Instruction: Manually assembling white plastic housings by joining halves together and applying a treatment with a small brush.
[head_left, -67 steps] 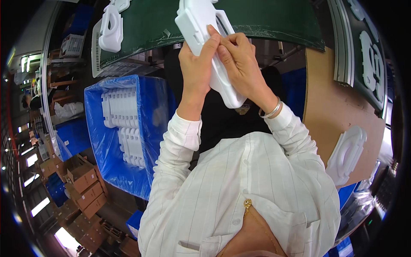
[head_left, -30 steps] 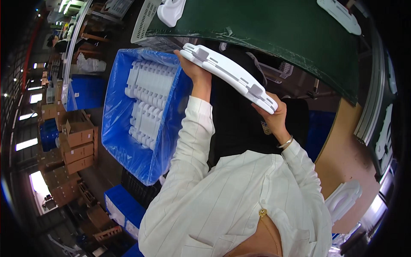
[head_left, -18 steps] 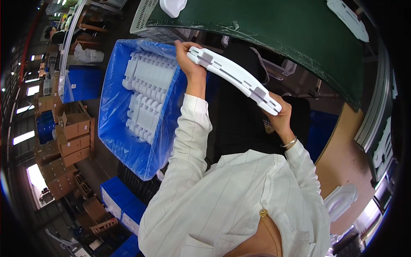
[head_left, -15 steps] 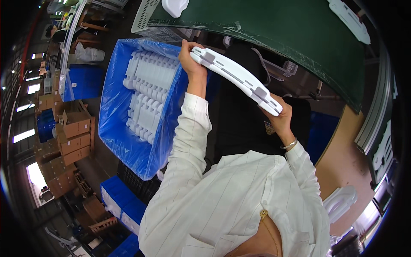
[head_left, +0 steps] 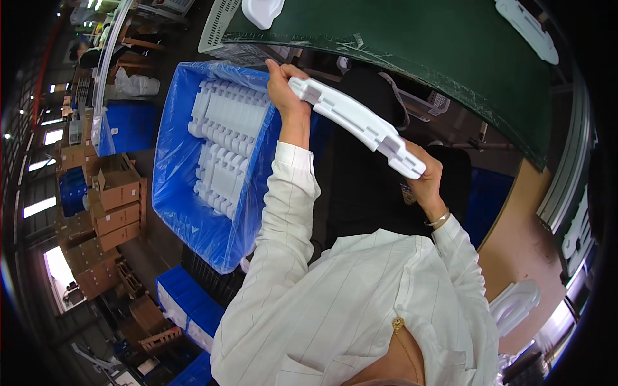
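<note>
Both hands hold a long, curved white plastic part (head_left: 357, 120) above my lap, slanting from upper left down to the right. Slots and square notches run along its visible side. My left hand (head_left: 287, 93) grips its upper left end, with the fingers mostly behind it. At the lower right end, my right hand (head_left: 427, 172) is closed round the part. Left of my left hand stands a blue bin (head_left: 177, 174) lined with clear plastic film. Rows of similar white plastic parts (head_left: 235, 122) are stacked inside it.
Ahead is a green-topped table (head_left: 412, 38) with a scuffed edge. A white part (head_left: 262, 11) lies at its left, another white piece (head_left: 528, 31) at its right. A brown board (head_left: 521, 241) stands at my right. Cardboard boxes (head_left: 119, 206) are piled far left.
The white part has been tilted in my hands, so its notched side shows brighter and more fully. Its right end has dropped slightly. Both hands keep their hold.
</note>
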`<state>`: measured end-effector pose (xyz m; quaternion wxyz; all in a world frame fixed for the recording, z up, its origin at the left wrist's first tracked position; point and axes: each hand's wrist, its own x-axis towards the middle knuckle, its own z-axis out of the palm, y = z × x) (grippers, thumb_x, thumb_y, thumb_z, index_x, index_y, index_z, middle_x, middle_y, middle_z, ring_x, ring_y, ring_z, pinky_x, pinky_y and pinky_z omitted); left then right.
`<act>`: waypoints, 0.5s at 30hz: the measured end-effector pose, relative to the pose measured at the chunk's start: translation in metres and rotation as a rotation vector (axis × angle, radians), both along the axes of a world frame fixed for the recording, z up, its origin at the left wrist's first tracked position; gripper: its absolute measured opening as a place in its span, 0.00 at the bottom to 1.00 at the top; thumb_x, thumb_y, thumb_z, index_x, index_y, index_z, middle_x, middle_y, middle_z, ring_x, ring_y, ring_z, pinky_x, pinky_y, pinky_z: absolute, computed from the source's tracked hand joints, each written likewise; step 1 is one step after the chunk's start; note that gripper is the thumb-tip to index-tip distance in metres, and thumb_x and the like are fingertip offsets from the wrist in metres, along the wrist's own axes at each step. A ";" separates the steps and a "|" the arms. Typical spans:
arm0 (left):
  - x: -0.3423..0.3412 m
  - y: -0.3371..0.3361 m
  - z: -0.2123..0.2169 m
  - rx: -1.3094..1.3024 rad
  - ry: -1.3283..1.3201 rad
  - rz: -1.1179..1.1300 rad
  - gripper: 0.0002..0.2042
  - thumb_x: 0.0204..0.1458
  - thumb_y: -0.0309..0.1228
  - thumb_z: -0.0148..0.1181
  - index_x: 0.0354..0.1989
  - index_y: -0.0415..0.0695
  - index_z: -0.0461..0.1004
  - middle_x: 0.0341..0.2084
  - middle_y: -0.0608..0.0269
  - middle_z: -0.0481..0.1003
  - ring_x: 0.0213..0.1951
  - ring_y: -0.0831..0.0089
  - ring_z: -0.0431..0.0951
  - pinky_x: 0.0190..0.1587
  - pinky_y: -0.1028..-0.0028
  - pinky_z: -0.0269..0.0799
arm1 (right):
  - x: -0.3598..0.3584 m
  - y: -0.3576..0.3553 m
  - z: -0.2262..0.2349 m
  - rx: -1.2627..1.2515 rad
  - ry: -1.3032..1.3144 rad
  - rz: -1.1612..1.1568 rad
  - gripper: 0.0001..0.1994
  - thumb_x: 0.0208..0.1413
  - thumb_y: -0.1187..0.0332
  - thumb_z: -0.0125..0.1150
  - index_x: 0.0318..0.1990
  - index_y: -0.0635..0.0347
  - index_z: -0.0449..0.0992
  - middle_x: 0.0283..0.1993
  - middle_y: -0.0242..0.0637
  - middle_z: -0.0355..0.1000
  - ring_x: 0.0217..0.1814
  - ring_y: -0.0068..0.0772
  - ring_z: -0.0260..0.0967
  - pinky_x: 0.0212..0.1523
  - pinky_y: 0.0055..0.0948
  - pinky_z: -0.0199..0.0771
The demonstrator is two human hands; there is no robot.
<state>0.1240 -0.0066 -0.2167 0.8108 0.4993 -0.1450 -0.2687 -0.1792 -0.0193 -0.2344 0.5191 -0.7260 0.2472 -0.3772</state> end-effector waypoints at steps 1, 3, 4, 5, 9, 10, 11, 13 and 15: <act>0.000 0.000 -0.001 -0.023 0.008 0.001 0.30 0.64 0.51 0.35 0.12 0.45 0.63 0.11 0.61 0.65 0.18 0.68 0.69 0.27 0.71 0.66 | 0.000 0.001 0.001 -0.007 0.013 0.006 0.22 0.42 0.84 0.64 0.49 0.61 0.75 0.51 0.44 0.74 0.53 0.41 0.73 0.54 0.29 0.71; -0.003 0.000 0.000 -0.016 0.029 0.029 0.31 0.63 0.53 0.34 0.11 0.45 0.63 0.11 0.61 0.66 0.19 0.70 0.68 0.29 0.73 0.66 | 0.001 0.001 0.004 -0.016 0.016 0.000 0.22 0.41 0.84 0.64 0.49 0.61 0.75 0.51 0.44 0.74 0.52 0.41 0.73 0.54 0.29 0.71; -0.005 0.001 0.000 -0.007 0.053 0.061 0.32 0.63 0.54 0.32 0.11 0.45 0.63 0.11 0.61 0.67 0.20 0.72 0.68 0.31 0.75 0.65 | 0.001 0.002 0.006 -0.023 0.021 -0.003 0.23 0.41 0.84 0.65 0.49 0.61 0.76 0.51 0.44 0.74 0.52 0.41 0.74 0.53 0.28 0.71; -0.007 0.000 0.000 -0.010 0.049 0.057 0.32 0.63 0.54 0.32 0.11 0.45 0.63 0.11 0.61 0.67 0.20 0.72 0.68 0.31 0.75 0.65 | 0.002 0.002 0.007 -0.026 0.017 -0.007 0.23 0.41 0.84 0.65 0.49 0.61 0.76 0.51 0.44 0.74 0.52 0.41 0.74 0.53 0.28 0.71; -0.006 0.001 0.004 0.092 -0.115 0.193 0.34 0.64 0.53 0.26 0.14 0.42 0.68 0.16 0.59 0.72 0.23 0.68 0.72 0.36 0.74 0.67 | 0.001 0.003 0.011 -0.013 0.026 -0.006 0.22 0.42 0.82 0.67 0.50 0.63 0.75 0.49 0.42 0.75 0.47 0.32 0.75 0.49 0.23 0.71; -0.002 0.003 0.007 0.142 -0.325 0.212 0.35 0.64 0.52 0.24 0.16 0.41 0.70 0.19 0.58 0.74 0.26 0.65 0.73 0.38 0.72 0.68 | 0.001 0.003 0.011 0.021 0.026 -0.005 0.23 0.42 0.83 0.67 0.50 0.63 0.75 0.48 0.41 0.76 0.47 0.31 0.75 0.48 0.23 0.71; -0.003 0.004 0.014 0.143 -0.325 0.202 0.35 0.64 0.52 0.24 0.16 0.41 0.70 0.19 0.58 0.74 0.26 0.65 0.73 0.38 0.72 0.68 | 0.000 0.003 0.012 0.023 0.027 -0.014 0.23 0.42 0.83 0.67 0.50 0.63 0.75 0.48 0.41 0.76 0.47 0.31 0.75 0.48 0.23 0.71; -0.012 0.008 0.035 0.157 -0.871 0.176 0.36 0.65 0.51 0.23 0.19 0.39 0.74 0.21 0.57 0.75 0.29 0.64 0.74 0.40 0.70 0.66 | 0.000 0.002 0.013 0.012 0.029 -0.018 0.23 0.41 0.83 0.67 0.49 0.63 0.75 0.47 0.40 0.76 0.46 0.30 0.75 0.48 0.23 0.71; -0.019 0.012 0.047 0.167 -1.124 0.089 0.36 0.65 0.51 0.23 0.19 0.39 0.74 0.21 0.57 0.75 0.29 0.64 0.74 0.40 0.69 0.66 | 0.000 0.001 0.013 0.021 0.032 -0.017 0.23 0.41 0.83 0.67 0.49 0.63 0.75 0.47 0.40 0.76 0.46 0.30 0.75 0.47 0.23 0.71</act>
